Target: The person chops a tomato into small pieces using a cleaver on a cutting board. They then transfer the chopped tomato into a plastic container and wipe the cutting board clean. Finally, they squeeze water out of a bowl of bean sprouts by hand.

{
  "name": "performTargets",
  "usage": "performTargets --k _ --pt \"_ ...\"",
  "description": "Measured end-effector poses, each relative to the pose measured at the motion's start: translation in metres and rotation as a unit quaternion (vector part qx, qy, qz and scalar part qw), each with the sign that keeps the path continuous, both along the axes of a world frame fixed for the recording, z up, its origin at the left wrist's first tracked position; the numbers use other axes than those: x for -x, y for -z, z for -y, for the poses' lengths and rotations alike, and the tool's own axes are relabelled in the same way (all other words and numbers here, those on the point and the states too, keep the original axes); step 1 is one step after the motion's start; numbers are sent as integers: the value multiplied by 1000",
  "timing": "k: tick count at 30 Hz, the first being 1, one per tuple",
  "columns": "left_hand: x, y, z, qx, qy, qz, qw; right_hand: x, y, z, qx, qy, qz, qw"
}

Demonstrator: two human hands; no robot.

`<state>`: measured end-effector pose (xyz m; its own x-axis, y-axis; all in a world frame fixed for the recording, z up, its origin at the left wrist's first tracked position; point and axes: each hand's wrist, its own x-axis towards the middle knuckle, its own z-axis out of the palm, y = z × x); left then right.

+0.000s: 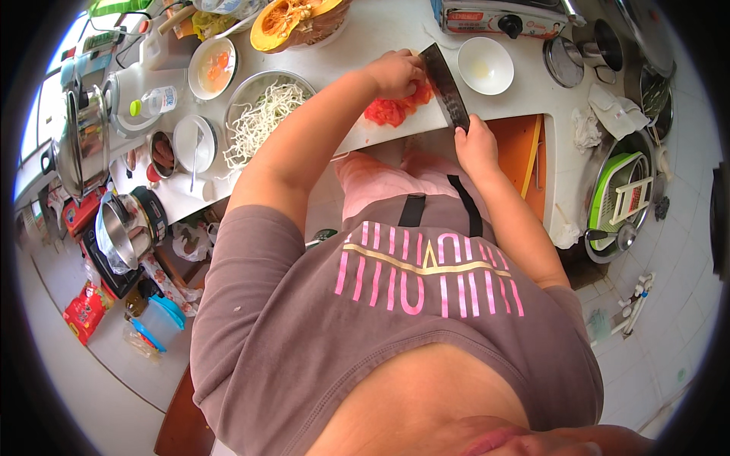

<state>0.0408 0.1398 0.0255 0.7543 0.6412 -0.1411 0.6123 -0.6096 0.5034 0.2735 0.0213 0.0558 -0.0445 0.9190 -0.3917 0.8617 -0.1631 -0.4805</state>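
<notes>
My right hand (477,146) is closed round the handle of a kitchen cleaver (445,85) at the counter's front edge. The dark, broad blade stands on edge and points away from me. Left of the blade lies a heap of chopped tomato (388,111), red and wet. My left hand (397,74) reaches across from the left, its fingers curled down on the tomato's far side, close to the blade. The fingertips are partly hidden.
A white bowl (485,65) stands right of the cleaver, below a portable gas stove (498,21). To the left are a bowl of white noodles (262,125), a bowl with cracked eggs (213,68) and a cut pumpkin (293,26). A sink with a green basket (616,194) lies at right.
</notes>
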Motion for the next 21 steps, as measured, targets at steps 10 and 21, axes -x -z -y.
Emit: performTargets --k 10,21 --pt "-19 -4 66 -184 -76 37 979 -28 4 -7 -74 -50 11 996" --pt "-58 -4 90 -157 -144 -104 971 -46 -10 -16 -48 -88 40 994"
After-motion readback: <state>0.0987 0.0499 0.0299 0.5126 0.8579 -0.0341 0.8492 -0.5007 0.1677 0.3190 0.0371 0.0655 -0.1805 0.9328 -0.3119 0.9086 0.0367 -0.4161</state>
